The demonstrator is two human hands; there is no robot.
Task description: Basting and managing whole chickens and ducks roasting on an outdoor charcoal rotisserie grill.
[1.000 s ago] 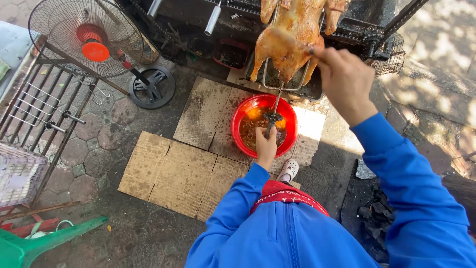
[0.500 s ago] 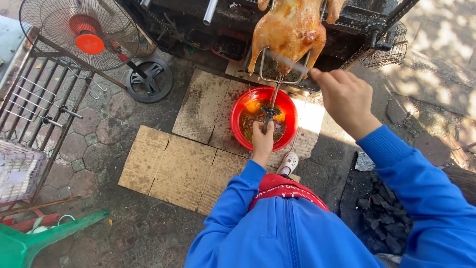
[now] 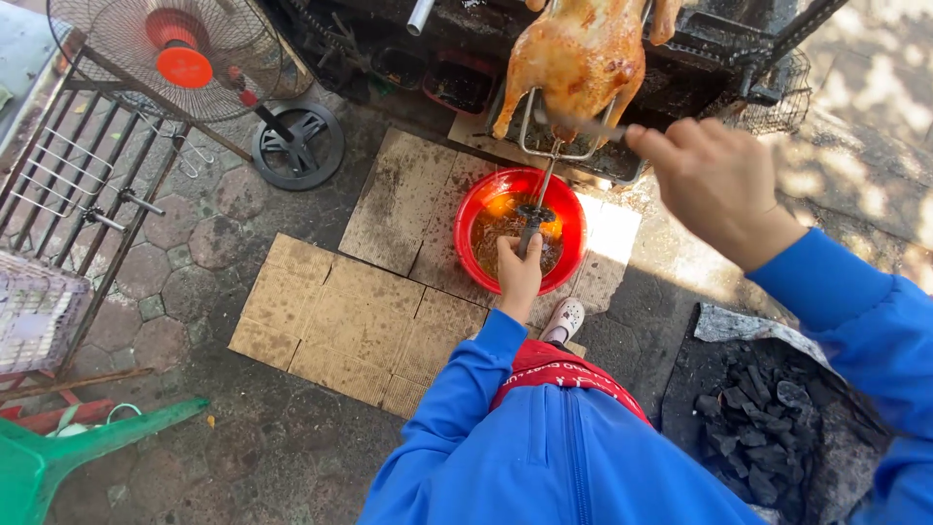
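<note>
I am holding a roasted bird [image 3: 581, 60], golden brown and glossy, up on a metal spit fork [image 3: 556, 146] at the far middle of the scene, just in front of the dark grill [image 3: 719, 49]. My left hand [image 3: 519, 275] is closing in a fist around the lower handle of that spit, directly over a red basin [image 3: 486, 199] of amber liquid sitting on flattened cardboard [image 3: 330, 321] on the paved floor. My right hand [image 3: 714, 180] is pinching a thin tool [image 3: 583, 123], its tip touching the lower end of the bird; I cannot tell what kind of tool it is. Compared with half a second ago, the bird is sitting a little lower and closer to the basin, and my right hand is drawing further to the right while the tool is staying against the carcass, so I judge the work on the bird's underside to be continuing, with drips falling into the basin. Further out, a pile of black charcoal [image 3: 758, 408] is lying near right, a standing fan [image 3: 180, 49] with an orange hub is leaning at far left beside a metal rack [image 3: 68, 185], and a green plastic stool [image 3: 58, 457] is showing at near left.
</note>
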